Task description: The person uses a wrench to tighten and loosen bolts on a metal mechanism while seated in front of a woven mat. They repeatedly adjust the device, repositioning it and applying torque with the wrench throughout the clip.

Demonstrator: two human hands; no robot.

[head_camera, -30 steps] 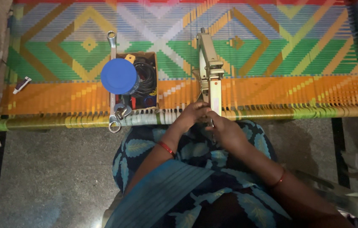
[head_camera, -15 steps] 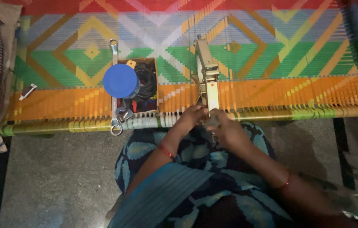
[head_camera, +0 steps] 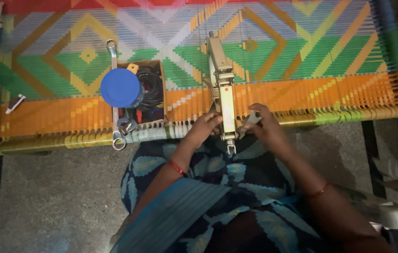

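My left hand point(head_camera: 202, 130) sits against the left side of the metal device point(head_camera: 222, 96), its fingers curled closed on the lower part of the housing. My right hand point(head_camera: 265, 126) is just right of it, fingers pinched shut on a small grey tool point(head_camera: 249, 122) whose tip meets the device's side. The device is long and pale, lying lengthwise across the near edge of the woven bed point(head_camera: 302, 56), its lower end sticking out past the bed's rail over my lap. A red dot shows on its top face.

To the left, near my left hand, stands an open box point(head_camera: 157, 70) holding black cables point(head_camera: 151, 86) and small red-handled bits. A blue lid point(head_camera: 120, 88) covers the box's left part. A long wrench point(head_camera: 112, 56) lies beside the box, running down to the rail. Well apart, far left, a small white piece point(head_camera: 15, 103) rests on the orange band.
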